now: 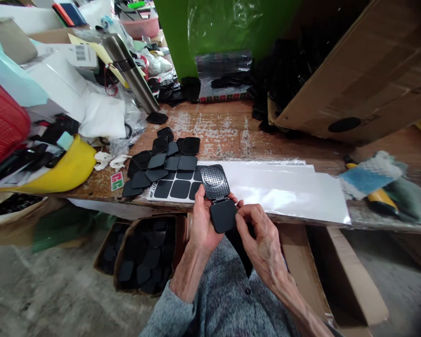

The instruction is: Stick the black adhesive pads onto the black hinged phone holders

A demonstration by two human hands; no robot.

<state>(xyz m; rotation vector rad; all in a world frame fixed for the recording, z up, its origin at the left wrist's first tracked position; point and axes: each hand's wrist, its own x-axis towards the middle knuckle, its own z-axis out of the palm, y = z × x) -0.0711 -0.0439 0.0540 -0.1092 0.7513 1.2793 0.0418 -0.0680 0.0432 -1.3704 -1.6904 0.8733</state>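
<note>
My left hand (pixel 201 222) holds a small black hinged case (pixel 219 199), opened, with a gridded lid half up and a plain square half down. The fingers of my right hand (pixel 256 224) pinch the lower half's right edge. Both hands hover just in front of the wooden table edge (pixel 231 135). Behind the case lies a white backing sheet (pixel 284 187) with black square pads (pixel 177 185) stuck on its left end. A loose pile of black square pieces (pixel 161 161) lies on the table to the left.
An open cardboard box of black pieces (pixel 143 255) stands on the floor below the table. Big cardboard box (pixel 358 70) at back right, steel flask (pixel 131 70), yellow item (pixel 65 171), red basket (pixel 2 121), plastic bags at left. Cloths and a yellow tool (pixel 379 180) at right.
</note>
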